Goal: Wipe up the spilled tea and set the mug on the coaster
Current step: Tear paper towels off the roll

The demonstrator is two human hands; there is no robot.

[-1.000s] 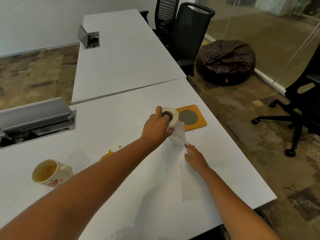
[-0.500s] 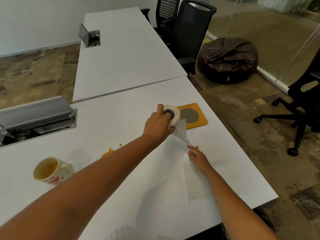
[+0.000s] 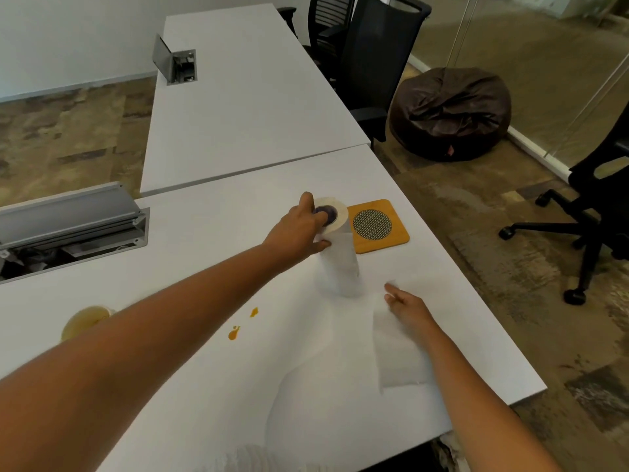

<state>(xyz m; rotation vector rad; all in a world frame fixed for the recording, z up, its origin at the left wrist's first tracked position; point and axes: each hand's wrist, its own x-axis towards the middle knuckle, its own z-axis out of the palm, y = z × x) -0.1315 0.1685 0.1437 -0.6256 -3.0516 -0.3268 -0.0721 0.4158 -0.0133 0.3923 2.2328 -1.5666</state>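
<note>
My left hand grips the top of a white paper towel roll that stands upright on the white table. My right hand rests with straight fingers on a loose paper towel sheet lying flat to the right of the roll. Small orange tea drops lie on the table left of the roll. The mug, with tea inside, sits at the left, mostly hidden behind my left forearm. Just behind the roll lies the orange square coaster with its round mesh centre.
A longer strip of paper towel trails toward the near table edge. An open cable tray is set into the table at the left. Black office chairs and a brown beanbag stand right of the tables.
The roll went from tilted in my left hand to standing upright on the table. The sheet that ran from the roll to my right hand now lies flat, apart from the roll.
</note>
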